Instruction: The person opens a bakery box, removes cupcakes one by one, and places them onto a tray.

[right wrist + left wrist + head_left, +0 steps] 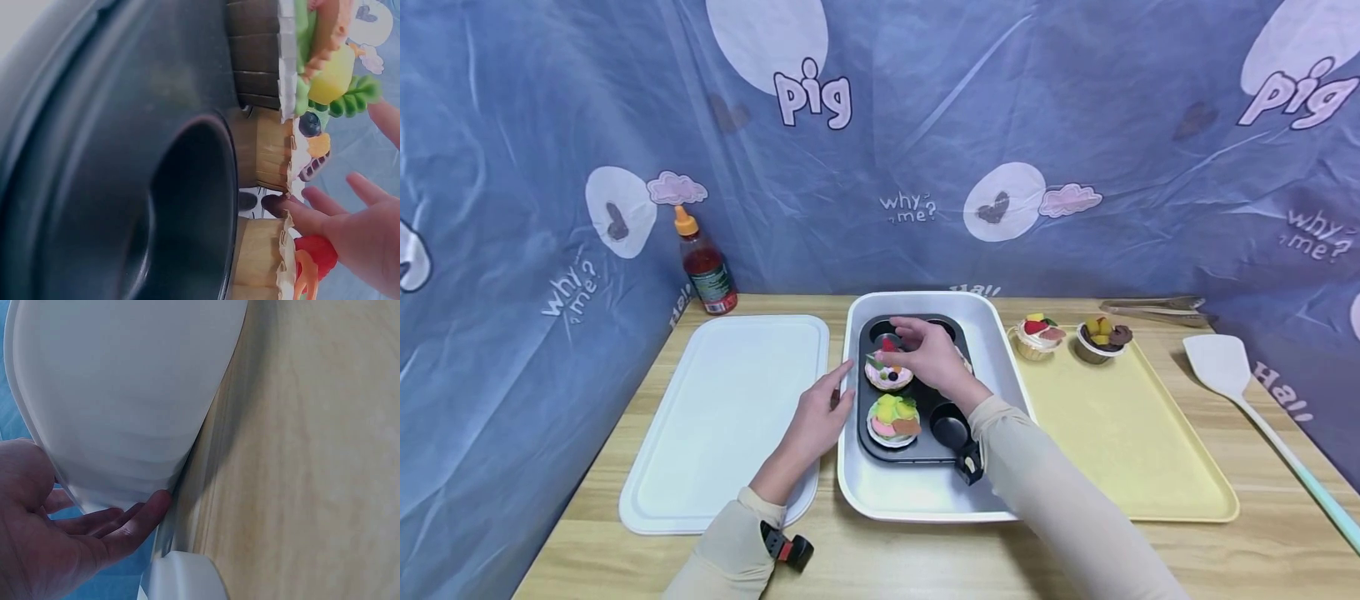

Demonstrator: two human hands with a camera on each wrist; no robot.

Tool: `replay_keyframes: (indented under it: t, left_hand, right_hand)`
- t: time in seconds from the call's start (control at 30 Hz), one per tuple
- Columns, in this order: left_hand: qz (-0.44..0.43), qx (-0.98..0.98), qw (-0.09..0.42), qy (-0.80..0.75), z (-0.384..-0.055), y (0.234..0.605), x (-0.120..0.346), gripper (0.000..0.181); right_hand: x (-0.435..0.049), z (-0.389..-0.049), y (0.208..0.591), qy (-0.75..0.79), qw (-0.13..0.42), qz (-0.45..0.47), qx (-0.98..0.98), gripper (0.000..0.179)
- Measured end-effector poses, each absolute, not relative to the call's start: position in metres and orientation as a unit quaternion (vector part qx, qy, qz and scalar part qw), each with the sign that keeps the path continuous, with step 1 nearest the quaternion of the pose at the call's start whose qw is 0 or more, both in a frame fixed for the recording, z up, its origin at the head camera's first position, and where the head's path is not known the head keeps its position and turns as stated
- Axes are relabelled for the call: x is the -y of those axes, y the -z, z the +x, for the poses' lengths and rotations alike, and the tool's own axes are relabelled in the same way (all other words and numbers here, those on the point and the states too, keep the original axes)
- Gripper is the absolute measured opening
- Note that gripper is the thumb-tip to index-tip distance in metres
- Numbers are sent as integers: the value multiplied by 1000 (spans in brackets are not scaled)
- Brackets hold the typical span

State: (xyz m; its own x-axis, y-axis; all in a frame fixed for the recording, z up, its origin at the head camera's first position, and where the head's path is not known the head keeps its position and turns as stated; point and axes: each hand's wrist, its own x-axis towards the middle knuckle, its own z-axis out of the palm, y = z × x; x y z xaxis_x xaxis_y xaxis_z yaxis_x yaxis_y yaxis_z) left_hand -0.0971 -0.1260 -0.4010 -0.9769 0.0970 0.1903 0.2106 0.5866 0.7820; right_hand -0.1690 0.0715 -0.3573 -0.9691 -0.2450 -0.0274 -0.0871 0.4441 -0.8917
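My right hand is over a dark muffin pan, its fingers spread around a pink-topped cupcake in the left middle cup. In the right wrist view, its fingertips are right at the paper cups. A cupcake with yellow and green topping sits in the left front cup. A third cupcake with a red topping is mostly hidden by my right hand in the head view. The pan lies inside a deep white tray. My left hand rests its extended fingers against that tray's left side.
A flat white tray lies left, with a sauce bottle behind it. At right, a yellow tray bears a cream-topped cupcake and a chocolate cupcake. Tongs and a white spatula lie beyond it.
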Motion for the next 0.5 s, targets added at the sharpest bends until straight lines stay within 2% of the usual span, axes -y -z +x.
replay_keyframes:
  t: [0.5]
  left_hand:
    - [-90,888,69,446,-97,400,125,49]
  right_hand:
    - [-70,-169,363,474,69,-129,-868,59]
